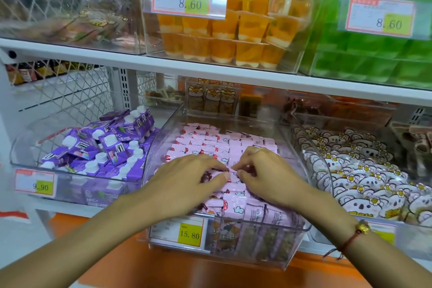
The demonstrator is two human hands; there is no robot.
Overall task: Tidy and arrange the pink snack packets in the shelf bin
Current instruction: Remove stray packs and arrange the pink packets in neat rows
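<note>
Packets (pixel 224 147) in mid bin (pixel 245 248), cartons (pixel 105 147) left.

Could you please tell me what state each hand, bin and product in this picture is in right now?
left hand: resting on the packets, thumb and fingers pinching one
right hand: fingers curled, pinching a packet
pink snack packets: rowed at back, jumbled in front
clear bin: nearly full
purple cartons: piled loosely
koala packets: overlapping rows
orange jelly cups: stacked
</note>
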